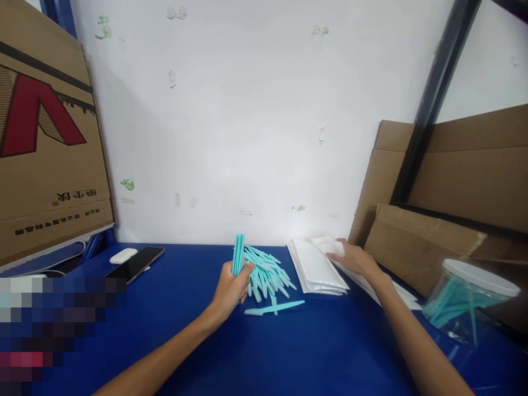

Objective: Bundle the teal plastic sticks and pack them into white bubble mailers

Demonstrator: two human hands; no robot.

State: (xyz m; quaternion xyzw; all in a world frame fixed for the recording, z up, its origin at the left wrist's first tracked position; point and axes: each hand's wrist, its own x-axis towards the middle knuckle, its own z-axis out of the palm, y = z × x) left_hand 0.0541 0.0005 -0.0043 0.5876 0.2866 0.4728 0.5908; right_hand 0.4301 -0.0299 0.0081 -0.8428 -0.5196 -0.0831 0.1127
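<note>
Left hand (pixel 227 285) closed around an upright bundle of turquoise razor-like sticks (pixel 238 255); right hand (pixel 355 259) at the white packets (pixel 318 270), its grip indeterminable. One bundle appears gathered; a loose pile (pixel 266 274) beside it remains ungathered on the blue table (pixel 256 357).

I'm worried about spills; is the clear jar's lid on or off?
On: the white lid covers the top of the clear jar, with turquoise sticks visible inside. How tightly, I cannot tell.
</note>
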